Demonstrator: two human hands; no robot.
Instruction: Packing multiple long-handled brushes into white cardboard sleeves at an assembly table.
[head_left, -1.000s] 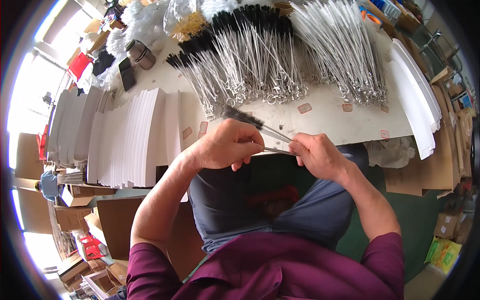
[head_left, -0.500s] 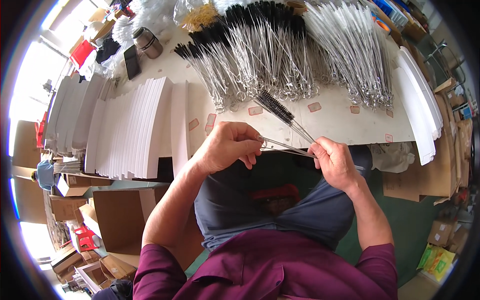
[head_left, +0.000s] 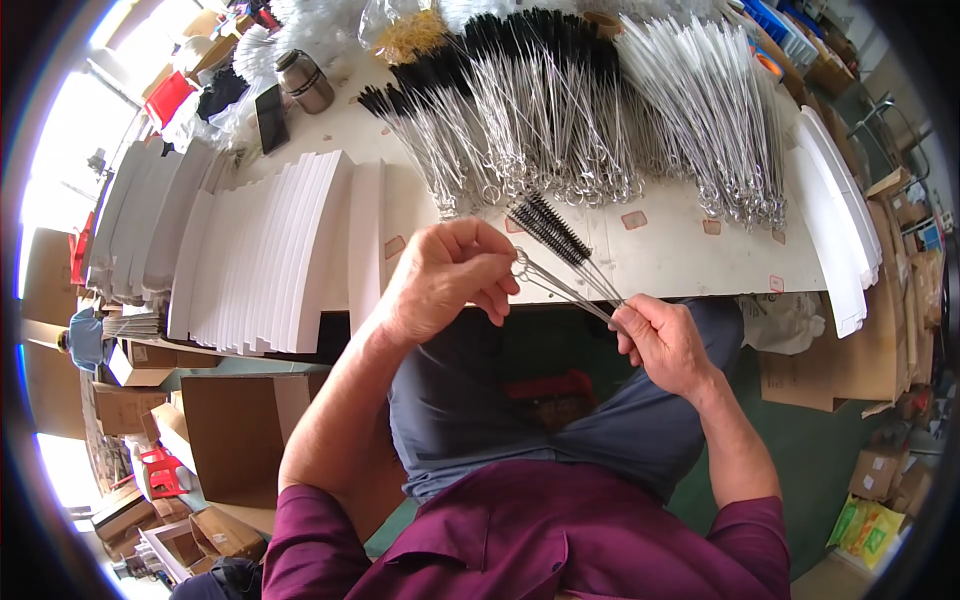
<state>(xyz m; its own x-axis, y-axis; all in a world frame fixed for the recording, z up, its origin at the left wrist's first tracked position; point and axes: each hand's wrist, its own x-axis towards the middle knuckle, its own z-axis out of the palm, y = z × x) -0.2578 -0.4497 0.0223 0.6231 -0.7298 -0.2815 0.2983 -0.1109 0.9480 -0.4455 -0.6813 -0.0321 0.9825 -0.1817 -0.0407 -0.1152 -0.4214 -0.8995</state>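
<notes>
My right hand point(head_left: 660, 340) is closed around a few thin wire-handled brushes. Their black bristle heads point(head_left: 550, 228) point up and left over the table's front edge. Other wire shafts with looped ends point(head_left: 540, 273) reach from the same grip toward my left hand point(head_left: 450, 280). Its thumb and forefinger pinch at those loops, with the other fingers curled; the exact contact is partly hidden. Behind my hands lies a heap of black-bristled brushes point(head_left: 545, 110), loops toward me. To its right lies a heap of white-bristled brushes point(head_left: 705, 120).
Folded white card pieces point(head_left: 260, 250) stand in rows on the table's left, and more white card point(head_left: 835, 220) lies at the right edge. A steel flask point(head_left: 303, 82) and a dark phone point(head_left: 270, 118) are at the back left. An open cardboard box point(head_left: 235, 440) sits lower left.
The looped wire ends have spread apart and swung slightly upward beside my left fingers. My right hand has shifted slightly down and left. The bristle heads look more fanned out.
</notes>
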